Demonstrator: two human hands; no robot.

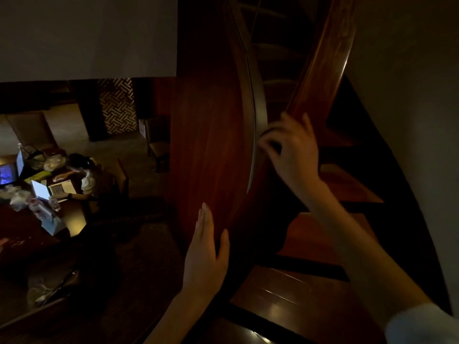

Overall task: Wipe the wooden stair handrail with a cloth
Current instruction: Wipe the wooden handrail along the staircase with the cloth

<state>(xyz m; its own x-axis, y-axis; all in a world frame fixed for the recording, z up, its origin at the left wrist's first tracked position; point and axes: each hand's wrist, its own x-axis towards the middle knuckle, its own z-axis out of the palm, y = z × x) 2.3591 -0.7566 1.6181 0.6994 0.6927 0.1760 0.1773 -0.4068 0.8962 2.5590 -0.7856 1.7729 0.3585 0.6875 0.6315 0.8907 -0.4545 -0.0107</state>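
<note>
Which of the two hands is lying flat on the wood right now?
The left hand, lower in view: its fingers are straight against the wide red-brown panel. The right hand, higher up, curls its fingers at the rail edge.

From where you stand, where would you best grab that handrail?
The handrail by its narrow top edge, near the right hand and its cloth, from the stair side: fingers can curl over that rim. The broad face under the flat left hand gives nothing to wrap.

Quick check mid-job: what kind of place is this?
Probably an indoor wooden staircase above a dim room, perhaps a workspace: polished stair treads at right, a broad curved handrail, and a table with open laptops below.
</note>
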